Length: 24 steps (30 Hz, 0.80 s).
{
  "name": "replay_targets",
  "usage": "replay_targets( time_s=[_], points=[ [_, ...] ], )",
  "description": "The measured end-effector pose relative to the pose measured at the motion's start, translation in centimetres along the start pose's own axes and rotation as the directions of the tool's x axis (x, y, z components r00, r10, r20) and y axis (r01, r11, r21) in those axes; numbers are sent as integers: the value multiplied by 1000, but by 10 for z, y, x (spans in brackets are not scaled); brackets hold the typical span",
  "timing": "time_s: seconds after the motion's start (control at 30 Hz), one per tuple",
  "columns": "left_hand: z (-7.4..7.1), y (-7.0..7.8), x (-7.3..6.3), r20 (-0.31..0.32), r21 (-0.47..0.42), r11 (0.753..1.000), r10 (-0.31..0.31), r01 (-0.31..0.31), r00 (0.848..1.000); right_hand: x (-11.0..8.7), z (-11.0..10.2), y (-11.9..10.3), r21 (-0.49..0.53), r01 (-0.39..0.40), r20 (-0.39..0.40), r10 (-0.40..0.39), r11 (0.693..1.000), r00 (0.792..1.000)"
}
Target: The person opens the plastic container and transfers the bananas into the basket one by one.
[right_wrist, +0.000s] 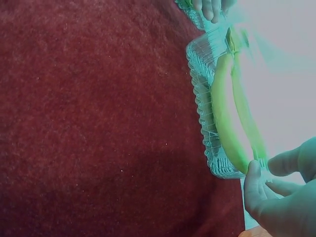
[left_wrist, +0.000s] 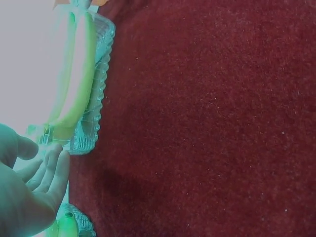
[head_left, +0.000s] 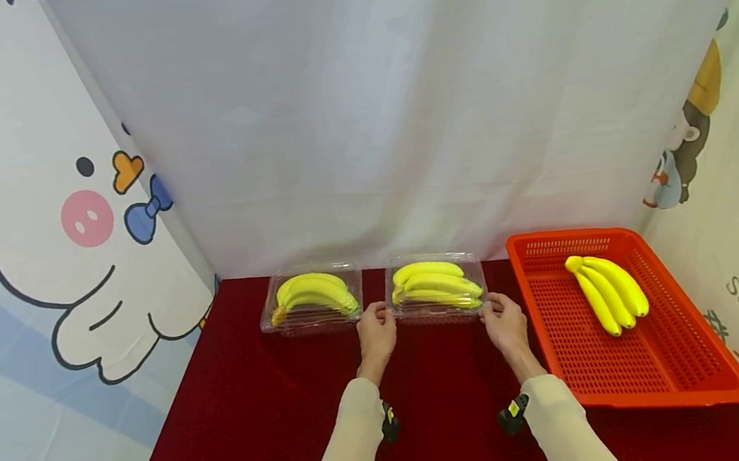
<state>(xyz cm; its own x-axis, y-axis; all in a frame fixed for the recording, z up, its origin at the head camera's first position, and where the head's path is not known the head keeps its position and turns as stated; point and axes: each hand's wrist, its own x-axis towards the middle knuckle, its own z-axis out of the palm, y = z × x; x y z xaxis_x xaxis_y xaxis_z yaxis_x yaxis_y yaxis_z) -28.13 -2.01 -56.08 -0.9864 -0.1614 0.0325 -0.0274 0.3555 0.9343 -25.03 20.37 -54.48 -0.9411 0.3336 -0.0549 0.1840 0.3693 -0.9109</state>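
Two clear plastic clamshell boxes with bananas in them stand side by side at the back of the dark red cloth. My left hand [head_left: 376,333] pinches the left front corner of the right-hand clamshell box [head_left: 439,312], thumb opposite the fingers. At that box's right front corner, my right hand [head_left: 506,323] grips the rim between thumb and fingers. Bananas [right_wrist: 226,113] lie lengthwise inside it, seen through the plastic. The left-hand clamshell box [head_left: 269,322], beside my left hand, contains more bananas [head_left: 315,292]. Glare washes out part of both wrist views.
A red plastic basket [head_left: 658,399] stands to the right, with a bunch of bananas [head_left: 609,294] in it. Behind the boxes hangs a white curtain [head_left: 357,111]. Printed cloth walls close off both sides. The dark red cloth [head_left: 261,422] covers the table.
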Motion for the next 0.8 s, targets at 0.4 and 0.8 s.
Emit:
replay_targets(
  time_s=[0.4,0.8],
  points=[
    [-5,-3,-4,-1,-43,999,-33,33,999,-7,-1,4,23,-10,2,10,1000,1000],
    [-6,-1,-10,-47,-81,992,-99,95,994,-16,-1,8,31,-9,-10,10,999,1000]
  ],
)
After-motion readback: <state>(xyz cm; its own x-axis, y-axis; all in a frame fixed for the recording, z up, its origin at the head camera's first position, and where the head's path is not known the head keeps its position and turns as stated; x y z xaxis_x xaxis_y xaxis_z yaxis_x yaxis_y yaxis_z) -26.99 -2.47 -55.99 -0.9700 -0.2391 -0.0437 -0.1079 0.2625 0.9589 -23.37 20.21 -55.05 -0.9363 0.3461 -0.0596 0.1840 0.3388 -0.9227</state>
